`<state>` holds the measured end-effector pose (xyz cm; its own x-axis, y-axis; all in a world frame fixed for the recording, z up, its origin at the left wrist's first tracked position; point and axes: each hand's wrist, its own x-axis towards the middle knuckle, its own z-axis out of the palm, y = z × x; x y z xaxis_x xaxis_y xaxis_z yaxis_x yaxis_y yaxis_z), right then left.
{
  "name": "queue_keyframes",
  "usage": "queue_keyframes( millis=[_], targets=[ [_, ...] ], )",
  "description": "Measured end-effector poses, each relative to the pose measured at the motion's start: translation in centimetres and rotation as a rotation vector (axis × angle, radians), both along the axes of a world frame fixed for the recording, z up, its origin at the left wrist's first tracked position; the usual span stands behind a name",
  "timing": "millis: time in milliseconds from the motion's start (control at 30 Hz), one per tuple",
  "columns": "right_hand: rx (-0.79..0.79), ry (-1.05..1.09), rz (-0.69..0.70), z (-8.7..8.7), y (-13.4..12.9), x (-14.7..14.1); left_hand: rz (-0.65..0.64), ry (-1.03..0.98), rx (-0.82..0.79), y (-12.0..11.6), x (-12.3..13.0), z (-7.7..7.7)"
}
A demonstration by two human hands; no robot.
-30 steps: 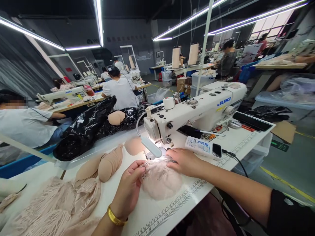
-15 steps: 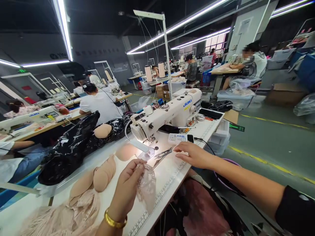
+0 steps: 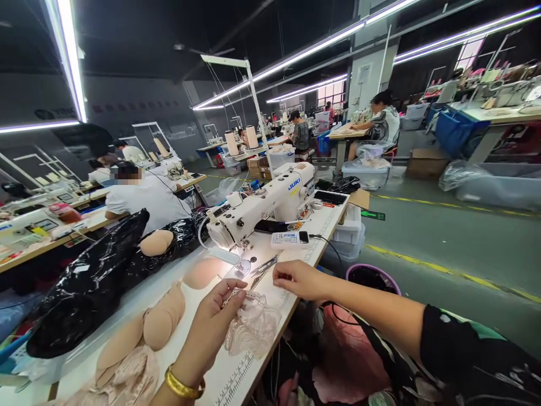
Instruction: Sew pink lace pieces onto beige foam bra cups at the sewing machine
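Observation:
My left hand (image 3: pixel 220 318) pinches a piece of pale pink lace fabric (image 3: pixel 256 321) between thumb and fingers; it hangs over the table's front edge strip. My right hand (image 3: pixel 302 280) hovers to the right of the lace, fingers curled together and pointing down. Whether anything thin sits in its fingertips cannot be made out. Slim metal tools (image 3: pixel 265 266), scissor-like, lie between the hands and the sewing machine (image 3: pixel 262 200). Its lamp lights the needle area. Left of my left hand are stacked beige foam cups (image 3: pixel 158 327) and a heap of lace fabric (image 3: pixel 127 375).
A white box (image 3: pixel 285 239) with a dark-screened device stands by the machine. Black plastic bags (image 3: pixel 91 282) line the table's far side, a beige cup (image 3: pixel 156 243) on them. A purple-rimmed bin (image 3: pixel 374 276) is on the floor at right. Several people work at other tables.
The view has turned right. My right hand has come closer to the lace and its fingers have curled in. The lace in my left hand now hangs more spread out.

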<state>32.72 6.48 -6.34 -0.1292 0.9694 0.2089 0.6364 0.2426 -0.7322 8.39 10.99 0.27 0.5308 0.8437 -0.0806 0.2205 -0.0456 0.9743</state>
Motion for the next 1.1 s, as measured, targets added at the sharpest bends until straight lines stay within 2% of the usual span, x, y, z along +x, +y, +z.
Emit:
queue_keyframes(
  millis=[67,167,233,333,400,500,667,767,867,1000,1100],
  targets=[
    [0.047,-0.08,-0.122,-0.5,1.3,1.6,0.026,-0.018,0.011,-0.2,-0.1,0.5],
    [0.064,-0.095,-0.207,-1.2,3.6,3.2,0.055,-0.061,0.015,-0.5,0.2,1.0],
    [0.087,-0.067,-0.256,-1.1,5.0,3.9,0.063,-0.084,0.032,-0.7,0.5,1.2],
    [0.187,0.037,-0.341,0.5,6.3,4.7,0.071,-0.085,0.044,-1.1,1.1,1.3],
    [0.259,0.125,-0.344,2.0,6.2,5.2,0.074,-0.093,-0.005,-1.4,1.6,1.4],
    [0.287,0.247,-0.217,3.5,4.2,5.9,0.061,-0.134,-0.052,-2.1,2.6,1.4],
    [0.183,0.447,-0.024,3.7,-1.9,6.7,0.048,-0.152,-0.04,-3.5,4.7,1.0],
    [0.138,0.365,0.048,3.8,-5.0,6.8,0.02,-0.155,-0.066,-4.3,6.2,0.6],
    [0.143,0.32,0.1,4.0,-6.7,6.5,-0.03,-0.163,-0.072,-5.1,7.9,0.2],
    [0.115,0.371,0.019,3.7,-7.2,6.6,-0.116,-0.183,-0.174,-5.9,9.8,-0.4],
    [0.12,0.434,-0.09,3.1,-7.0,7.8,-0.097,-0.236,-0.278,-5.6,10.6,-1.1]
  ],
)
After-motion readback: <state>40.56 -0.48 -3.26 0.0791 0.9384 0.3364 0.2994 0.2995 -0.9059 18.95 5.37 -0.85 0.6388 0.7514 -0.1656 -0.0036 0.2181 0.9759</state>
